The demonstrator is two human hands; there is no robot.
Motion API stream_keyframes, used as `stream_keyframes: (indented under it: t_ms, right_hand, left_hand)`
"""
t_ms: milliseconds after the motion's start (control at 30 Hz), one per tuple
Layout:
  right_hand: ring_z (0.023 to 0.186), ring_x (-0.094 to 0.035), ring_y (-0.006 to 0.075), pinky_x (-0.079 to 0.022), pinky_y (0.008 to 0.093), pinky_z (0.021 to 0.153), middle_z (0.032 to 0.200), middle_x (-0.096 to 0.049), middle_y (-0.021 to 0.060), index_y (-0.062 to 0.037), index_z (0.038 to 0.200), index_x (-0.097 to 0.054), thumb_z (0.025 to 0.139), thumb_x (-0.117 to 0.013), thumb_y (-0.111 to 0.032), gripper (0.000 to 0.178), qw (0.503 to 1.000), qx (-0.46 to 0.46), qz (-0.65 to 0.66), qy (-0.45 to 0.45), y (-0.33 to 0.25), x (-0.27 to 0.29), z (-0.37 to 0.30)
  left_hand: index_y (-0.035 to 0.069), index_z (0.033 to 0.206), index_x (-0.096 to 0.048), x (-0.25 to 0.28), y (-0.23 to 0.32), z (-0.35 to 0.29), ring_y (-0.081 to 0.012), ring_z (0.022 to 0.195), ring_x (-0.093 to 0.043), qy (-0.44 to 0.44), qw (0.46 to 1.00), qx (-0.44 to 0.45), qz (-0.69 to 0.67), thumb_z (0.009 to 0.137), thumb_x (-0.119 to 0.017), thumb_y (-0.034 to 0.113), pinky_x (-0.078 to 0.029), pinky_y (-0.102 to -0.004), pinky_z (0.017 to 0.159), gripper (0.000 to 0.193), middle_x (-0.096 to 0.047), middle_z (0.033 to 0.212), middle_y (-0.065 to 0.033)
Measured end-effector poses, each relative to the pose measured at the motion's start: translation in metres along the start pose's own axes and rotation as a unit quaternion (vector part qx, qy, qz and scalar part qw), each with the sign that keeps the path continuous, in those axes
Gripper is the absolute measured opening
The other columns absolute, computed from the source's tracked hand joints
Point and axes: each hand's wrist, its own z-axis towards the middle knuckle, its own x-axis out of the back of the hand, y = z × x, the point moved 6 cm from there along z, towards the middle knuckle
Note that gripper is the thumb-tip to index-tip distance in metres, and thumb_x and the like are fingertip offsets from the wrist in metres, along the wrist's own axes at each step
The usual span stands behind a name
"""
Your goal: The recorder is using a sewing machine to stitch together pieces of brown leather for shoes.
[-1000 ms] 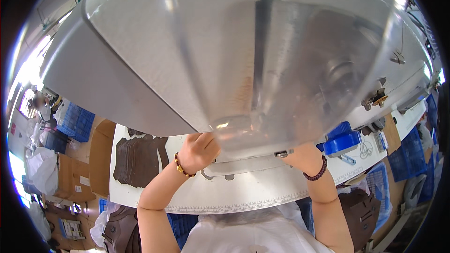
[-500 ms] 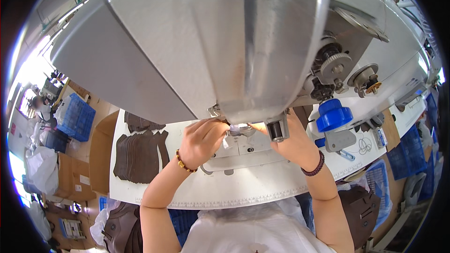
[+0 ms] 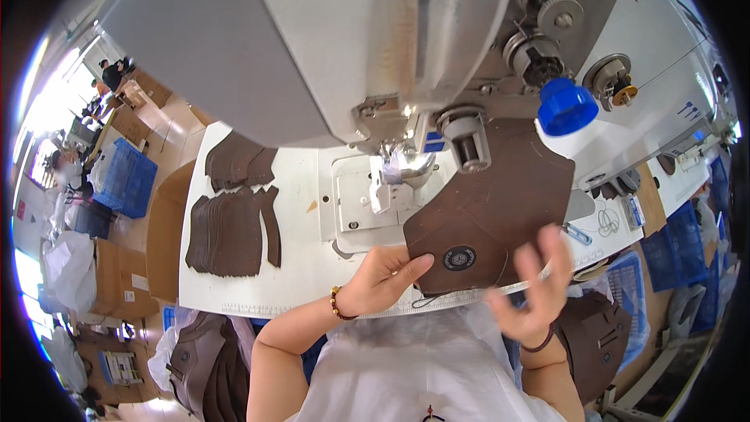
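A large dark brown leather-like panel with a round dark badge lies on the white table, right of the sewing machine's needle area. My left hand pinches the panel's near left edge, thumb on top. Over the panel's near right corner is my right hand, raised, blurred and holding nothing, its fingers apart. A thin dark thread hangs from the panel's near edge. Above everything stands the big grey-white sewing machine with a blue knob, covering part of the panel's far side.
Stacks of cut brown pieces lie on the left of the white table. A pale blue cutter and coiled thread rest at the right. Brown panels hang below the table on both sides. Blue crates and cartons stand at the left.
Both hands have come down from the needle area toward me. The brown panel now shows right of the needle, with my left hand on its edge; my right hand has opened and lifted.
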Motion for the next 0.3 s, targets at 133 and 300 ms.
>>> stream_keyframes:
  t_ms: [133,300]
  right_hand:
    - [0.124,-0.037,0.0364,-0.031,0.0441,0.101,0.139,-0.031,0.0241,-0.0010,0.135,-0.037,0.074,-0.073,-0.036,0.079,0.982,-0.153,0.100,0.045,0.032,-0.011,-0.014]
    - [0.129,-0.034,0.0334,-0.024,0.0408,0.107,0.143,-0.026,0.0216,-0.0061,0.144,-0.013,0.076,-0.072,-0.041,0.096,0.894,-0.186,0.392,-0.114,0.020,-0.043,-0.051]
  left_hand:
    - [-0.002,0.076,-0.054,0.001,-0.002,-0.022,-0.0045,0.064,-0.038,0.008,0.998,-0.012,0.062,0.095,-0.052,0.020,-0.036,-0.0235,0.054,0.029,-0.047,0.066,0.0048]
    - [0.001,0.073,-0.051,0.068,0.027,-0.108,-0.0066,0.059,-0.037,0.235,0.954,0.052,0.179,0.092,-0.056,0.019,-0.036,-0.0263,0.050,0.027,-0.044,0.059,-0.0003]
